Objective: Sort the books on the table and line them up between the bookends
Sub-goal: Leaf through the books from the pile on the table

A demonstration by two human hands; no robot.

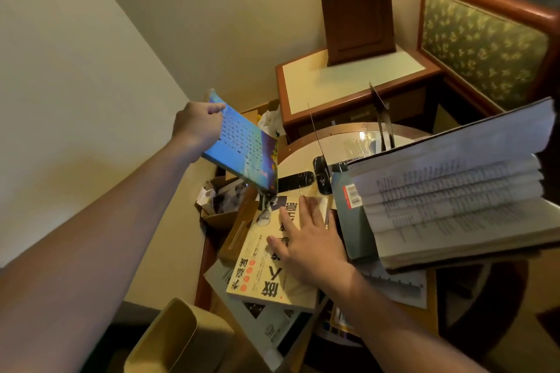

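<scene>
My left hand (198, 124) holds a blue book (245, 145) by its top corner, lifted and tilted above the table's left edge. My right hand (312, 245) lies flat, fingers spread, on a cream book with large black characters (266, 275) atop a messy pile of books. A thick open book (454, 188) with fanned pages rests at the right over a dark green book (353, 221). Two thin black bookends stand on the round table (306, 157): one (321, 172) in the middle, the other (383, 121) farther back.
A wooden nightstand (351, 85) with a brown box (357, 15) stands behind the table. A floral headboard (485, 48) is at the right. Open cardboard boxes (218, 206) sit on the floor at the left, and a tan bin (175, 339) is near me.
</scene>
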